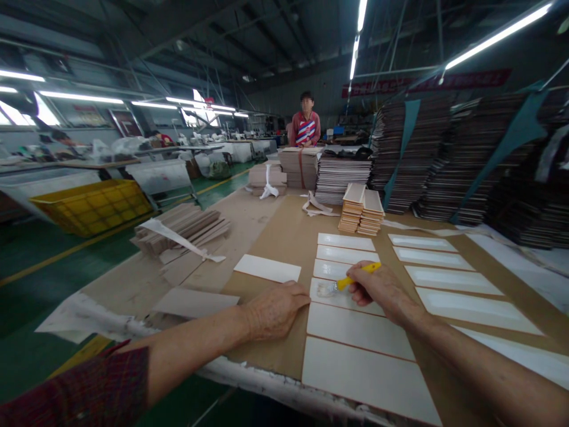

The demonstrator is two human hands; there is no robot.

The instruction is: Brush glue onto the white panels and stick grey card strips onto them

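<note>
"Paintbrush [344, 283] with a yellow handle, a silvery metal band and pale bristles: where do you have it?"

"In my right hand [377, 290], its grip clamped on the handle. The bristles rest on the left part of a flat, white, oblong panel [340, 299], fourth from the far end of a close-set column of six on the brown-covered tabletop [275, 362]."

"Which way does it point?"

"Bristles to the left and slightly towards me, handle end to the right and away. Its long axis slants across the panel, whose own length runs left to right."

"Why hold it so?"

"My judgement: the slant lays the bristles on the surface and keeps my fingers clear of them."

"And the other hand?"

"My left hand [275, 311] lies palm down, fingers together, tips at the panel's left edge, probably to steady it. I cannot tell whether that grip clasps anything underneath."

"Why are the panels set out like this?"

"The column is packed close, likely to keep each within reach. To my right, a second column of glossy white panels [453, 280] has gaps, perhaps so that they don't touch."
</note>
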